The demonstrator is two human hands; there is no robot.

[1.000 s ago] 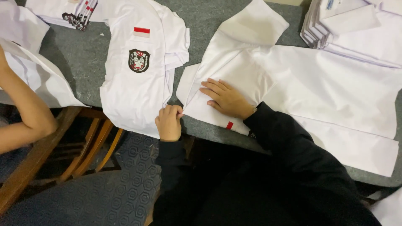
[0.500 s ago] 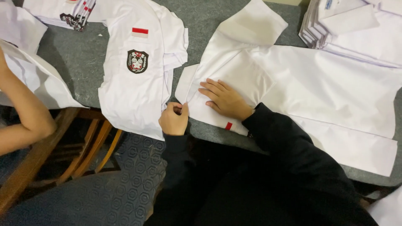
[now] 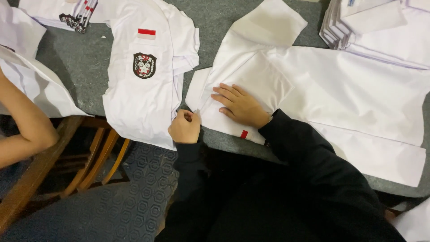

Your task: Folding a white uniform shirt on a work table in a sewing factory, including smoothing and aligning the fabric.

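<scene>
In the head view, a white shirt (image 3: 322, 94) is spread on the grey table (image 3: 85, 67). Its lower left edge is pinched by the curled left hand (image 3: 184, 127). The right hand (image 3: 239, 105) is laid flat on it, fingers extended. A badged shirt (image 3: 148, 71) lies just left.

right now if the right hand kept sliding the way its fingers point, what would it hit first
The right hand lies flat on the white shirt, fingers pointing left. Going on, it would probably leave that shirt's edge and meet the folded shirt with the crest badge first.
</scene>
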